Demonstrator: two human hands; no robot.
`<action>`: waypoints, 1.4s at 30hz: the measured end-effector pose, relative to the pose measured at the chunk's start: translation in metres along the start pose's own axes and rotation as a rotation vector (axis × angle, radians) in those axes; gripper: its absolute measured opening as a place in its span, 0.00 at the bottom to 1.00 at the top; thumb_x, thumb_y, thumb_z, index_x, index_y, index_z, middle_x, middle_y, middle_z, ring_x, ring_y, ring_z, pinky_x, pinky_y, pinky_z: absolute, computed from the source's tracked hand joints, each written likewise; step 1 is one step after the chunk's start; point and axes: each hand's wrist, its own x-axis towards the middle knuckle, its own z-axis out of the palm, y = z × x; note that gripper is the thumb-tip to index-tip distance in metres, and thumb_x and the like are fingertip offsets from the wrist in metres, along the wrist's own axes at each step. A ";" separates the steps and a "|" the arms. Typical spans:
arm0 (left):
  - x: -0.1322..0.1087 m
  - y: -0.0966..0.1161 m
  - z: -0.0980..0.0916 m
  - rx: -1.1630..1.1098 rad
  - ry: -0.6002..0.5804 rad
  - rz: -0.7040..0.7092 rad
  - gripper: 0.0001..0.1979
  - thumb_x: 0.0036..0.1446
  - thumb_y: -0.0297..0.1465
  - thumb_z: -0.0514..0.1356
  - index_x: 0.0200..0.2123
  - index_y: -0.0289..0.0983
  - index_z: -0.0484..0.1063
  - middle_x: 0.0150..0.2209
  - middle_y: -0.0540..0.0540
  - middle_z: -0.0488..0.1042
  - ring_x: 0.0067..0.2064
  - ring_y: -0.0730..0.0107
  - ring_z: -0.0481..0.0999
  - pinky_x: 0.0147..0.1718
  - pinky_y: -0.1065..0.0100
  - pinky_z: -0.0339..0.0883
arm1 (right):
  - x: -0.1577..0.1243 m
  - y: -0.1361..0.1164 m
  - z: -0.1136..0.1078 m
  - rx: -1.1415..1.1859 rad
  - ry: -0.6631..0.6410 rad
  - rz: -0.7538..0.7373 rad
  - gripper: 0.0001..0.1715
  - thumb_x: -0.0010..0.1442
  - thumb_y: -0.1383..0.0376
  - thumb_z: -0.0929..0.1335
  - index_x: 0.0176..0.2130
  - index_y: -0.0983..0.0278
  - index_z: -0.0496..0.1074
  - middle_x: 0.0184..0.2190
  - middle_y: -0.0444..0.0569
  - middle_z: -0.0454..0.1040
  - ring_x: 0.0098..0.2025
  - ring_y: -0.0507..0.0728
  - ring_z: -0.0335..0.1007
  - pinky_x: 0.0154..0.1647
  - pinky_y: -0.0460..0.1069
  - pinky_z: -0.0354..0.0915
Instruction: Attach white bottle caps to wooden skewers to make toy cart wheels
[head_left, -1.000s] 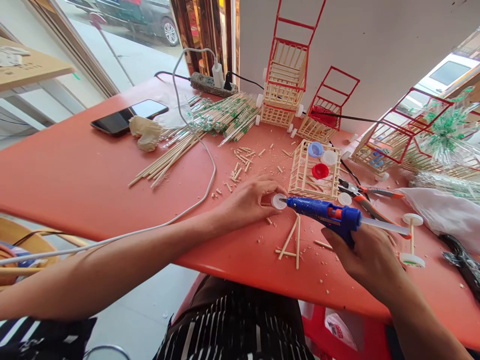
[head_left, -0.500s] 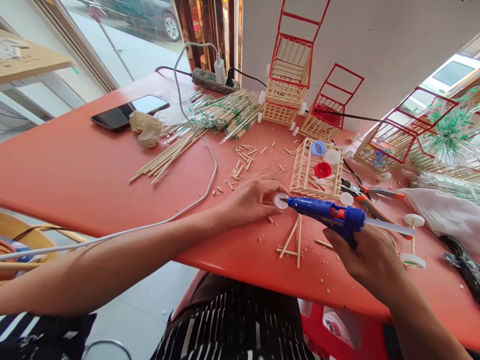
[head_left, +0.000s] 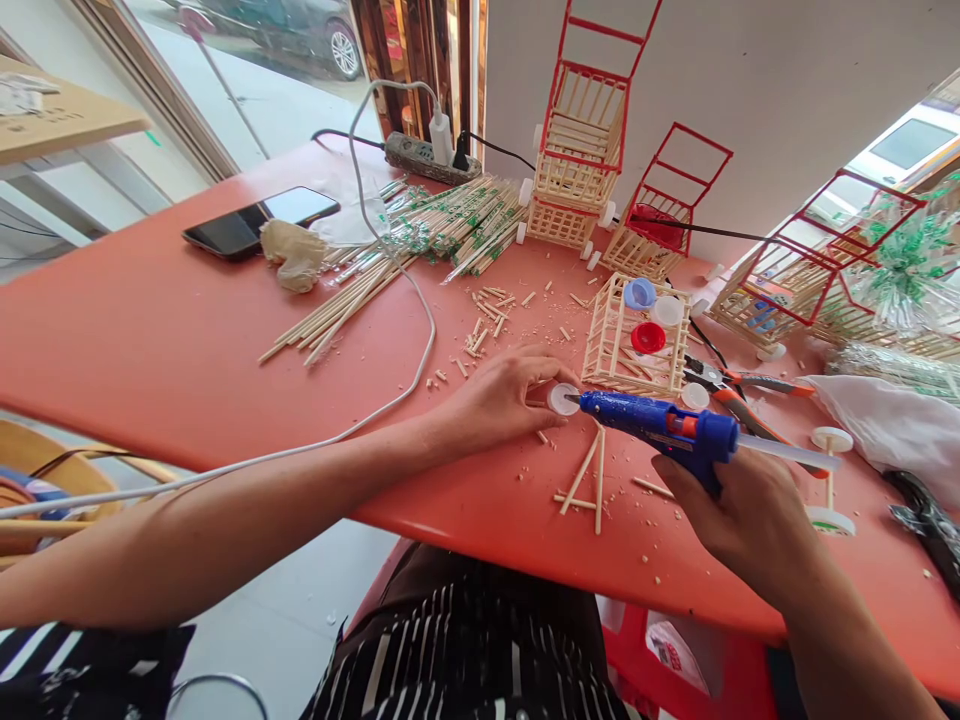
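Here, the half-curled left hand (head_left: 506, 402) pinches 1 white cap (head_left: 559, 402).

Blue glue gun (head_left: 639, 418) w/ translucent stick (head_left: 787, 452) out back points L, nozzle tip (head_left: 573, 398) at sm. rnd white cap (head_left: 560, 401).

Daylight pours through a tall opening (head_left: 292, 110) on my left, where a dark car (head_left: 289, 35) stands outside. A pale wall (head_left: 765, 90) rises beyond my red-orange desk (head_left: 150, 340). A wood-topped table (head_left: 82, 125) stands far left; light-grey floor (head_left: 300, 610) shows below me, and a white vehicle (head_left: 907, 142) appears outside at right.
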 end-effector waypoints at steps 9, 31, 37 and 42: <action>0.000 0.001 -0.001 0.023 0.030 0.038 0.12 0.54 0.24 0.68 0.43 0.37 0.79 0.44 0.45 0.81 0.49 0.59 0.79 0.51 0.61 0.70 | -0.003 0.002 0.001 -0.042 0.006 -0.046 0.23 0.68 0.59 0.64 0.24 0.57 0.54 0.13 0.37 0.55 0.14 0.50 0.50 0.16 0.48 0.45; -0.001 0.004 -0.001 0.004 0.005 0.020 0.14 0.54 0.23 0.69 0.45 0.36 0.79 0.45 0.44 0.80 0.48 0.59 0.78 0.49 0.61 0.71 | 0.000 0.001 0.001 -0.098 0.063 -0.112 0.23 0.70 0.61 0.64 0.24 0.58 0.53 0.13 0.36 0.54 0.14 0.49 0.49 0.17 0.48 0.45; -0.002 0.004 0.000 -0.006 0.005 0.007 0.14 0.54 0.22 0.68 0.45 0.36 0.79 0.45 0.44 0.80 0.48 0.60 0.79 0.48 0.62 0.72 | 0.000 0.002 -0.001 -0.106 0.044 -0.104 0.23 0.70 0.60 0.63 0.24 0.58 0.55 0.13 0.36 0.54 0.14 0.49 0.50 0.17 0.48 0.45; -0.002 0.003 -0.001 0.010 0.014 0.015 0.15 0.53 0.22 0.69 0.45 0.37 0.79 0.45 0.45 0.80 0.48 0.60 0.79 0.47 0.63 0.72 | -0.001 0.003 -0.002 -0.108 0.022 -0.092 0.23 0.70 0.60 0.64 0.23 0.58 0.56 0.13 0.38 0.56 0.14 0.50 0.53 0.17 0.47 0.47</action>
